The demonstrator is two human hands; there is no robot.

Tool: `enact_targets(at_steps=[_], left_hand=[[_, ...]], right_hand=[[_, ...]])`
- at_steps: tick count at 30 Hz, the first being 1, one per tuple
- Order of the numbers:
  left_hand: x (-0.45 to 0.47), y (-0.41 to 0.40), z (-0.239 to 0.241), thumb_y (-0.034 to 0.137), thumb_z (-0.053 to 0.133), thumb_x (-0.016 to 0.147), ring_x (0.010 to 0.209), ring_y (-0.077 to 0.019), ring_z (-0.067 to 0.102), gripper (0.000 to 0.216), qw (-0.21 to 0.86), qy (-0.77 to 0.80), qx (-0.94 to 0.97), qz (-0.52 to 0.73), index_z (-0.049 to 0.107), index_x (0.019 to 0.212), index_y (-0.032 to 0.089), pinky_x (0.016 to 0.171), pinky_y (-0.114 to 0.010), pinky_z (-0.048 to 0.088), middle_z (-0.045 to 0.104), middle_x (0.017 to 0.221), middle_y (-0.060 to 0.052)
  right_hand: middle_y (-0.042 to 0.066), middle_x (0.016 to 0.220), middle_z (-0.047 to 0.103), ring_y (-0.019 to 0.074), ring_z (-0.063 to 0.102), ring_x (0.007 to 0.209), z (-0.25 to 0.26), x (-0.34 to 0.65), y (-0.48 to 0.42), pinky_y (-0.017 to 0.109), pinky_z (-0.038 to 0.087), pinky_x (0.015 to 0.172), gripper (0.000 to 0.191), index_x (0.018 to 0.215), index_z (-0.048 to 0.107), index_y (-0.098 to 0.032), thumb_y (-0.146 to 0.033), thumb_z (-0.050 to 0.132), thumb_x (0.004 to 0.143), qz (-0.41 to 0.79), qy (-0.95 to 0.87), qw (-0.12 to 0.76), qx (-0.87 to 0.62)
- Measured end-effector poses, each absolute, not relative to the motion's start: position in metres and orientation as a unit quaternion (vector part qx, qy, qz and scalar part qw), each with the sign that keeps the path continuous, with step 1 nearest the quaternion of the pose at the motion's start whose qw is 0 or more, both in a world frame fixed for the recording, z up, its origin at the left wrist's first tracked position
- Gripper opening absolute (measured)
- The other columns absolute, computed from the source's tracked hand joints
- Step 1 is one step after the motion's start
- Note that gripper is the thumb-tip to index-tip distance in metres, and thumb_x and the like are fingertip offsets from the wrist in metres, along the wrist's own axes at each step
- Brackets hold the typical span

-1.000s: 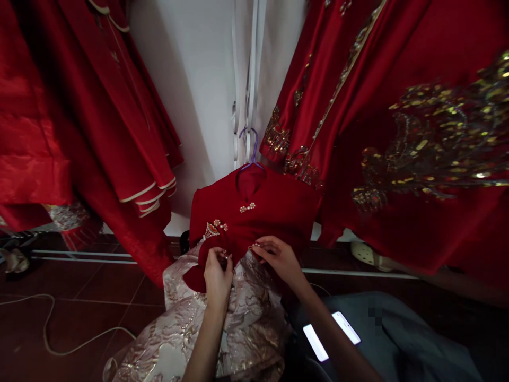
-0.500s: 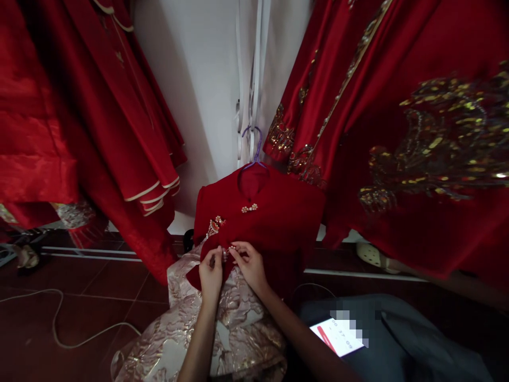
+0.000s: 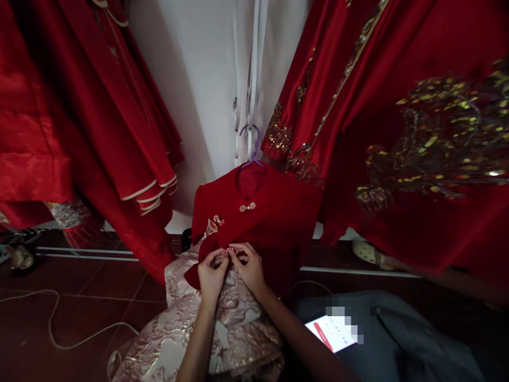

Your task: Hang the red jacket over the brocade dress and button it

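A red dress [image 3: 278, 207] with a round neckline hangs on a purple hanger [image 3: 254, 146] in front of me. Two beaded fasteners show on it: a flower-shaped clasp [image 3: 247, 207] below the neckline and a tasselled ornament [image 3: 212, 225] at the left. Lower down, my left hand [image 3: 212, 270] pinches the dress cloth at its edge. My right hand [image 3: 246, 265] meets it fingertip to fingertip, pinching a small beaded fastener [image 3: 229, 250] that the fingers mostly cover. Pale gold brocade cloth [image 3: 183, 323] spreads beneath both forearms.
Red garments with cream piping [image 3: 139, 138] hang at the left. Another, with gold sequin embroidery [image 3: 433, 138], hangs at the right. A lit phone [image 3: 332, 333] rests on dark grey fabric. A white cable [image 3: 55, 329] crosses the tiled floor, and a cream clog [image 3: 366, 251] shows at right.
My left fingers have moved right and closed in against the right fingertips, covering more of the beaded fastener. The whole view has shifted slightly.
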State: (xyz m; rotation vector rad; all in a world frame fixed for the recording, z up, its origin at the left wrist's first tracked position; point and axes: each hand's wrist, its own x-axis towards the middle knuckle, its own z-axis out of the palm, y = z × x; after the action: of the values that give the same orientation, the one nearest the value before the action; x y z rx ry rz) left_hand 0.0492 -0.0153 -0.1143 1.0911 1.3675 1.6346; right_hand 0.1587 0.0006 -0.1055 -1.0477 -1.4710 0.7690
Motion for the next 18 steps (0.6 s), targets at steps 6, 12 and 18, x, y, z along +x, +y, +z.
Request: enact_targets(at_steps=[6,12,18], left_hand=[[0.0485,-0.0168,-0.1101,0.028,0.068,0.063,0.074,-0.0182,0.067,0.028,0.334,0.548,0.454,0.619,0.069,0.087,0.013,0.072,-0.029,0.055,0.071,0.082,-0.007],[0.0448,-0.0161,-0.1076,0.029,0.066,0.065,0.075,-0.0178,0.066,0.019,0.308,0.541,0.491,0.610,0.071,0.079,0.016,0.071,-0.029,0.055,0.071,0.080,-0.006],[0.0463,-0.0129,-0.1139,0.025,0.063,0.068,0.071,-0.0152,0.065,0.021,0.316,0.544,0.494,0.600,0.065,0.086,0.015,0.069,-0.027,0.053,0.068,0.081,-0.005]], right_hand=[[0.006,0.091,0.061,0.0129,0.061,0.075,-0.1069,0.1603,0.0009,0.022,0.055,0.060,0.023,0.098,0.066,-0.020,-0.030,0.054,0.080,0.322,-0.623,0.556,-0.447],[0.006,0.092,0.062,0.0139,0.061,0.076,-0.1085,0.1609,0.0031,0.024,0.056,0.061,0.023,0.098,0.066,-0.021,-0.031,0.053,0.081,0.321,-0.618,0.560,-0.449],[0.006,0.093,0.059,0.0131,0.059,0.075,-0.1031,0.1600,0.0022,0.023,0.054,0.061,0.023,0.097,0.064,-0.020,-0.029,0.053,0.079,0.318,-0.618,0.557,-0.455]])
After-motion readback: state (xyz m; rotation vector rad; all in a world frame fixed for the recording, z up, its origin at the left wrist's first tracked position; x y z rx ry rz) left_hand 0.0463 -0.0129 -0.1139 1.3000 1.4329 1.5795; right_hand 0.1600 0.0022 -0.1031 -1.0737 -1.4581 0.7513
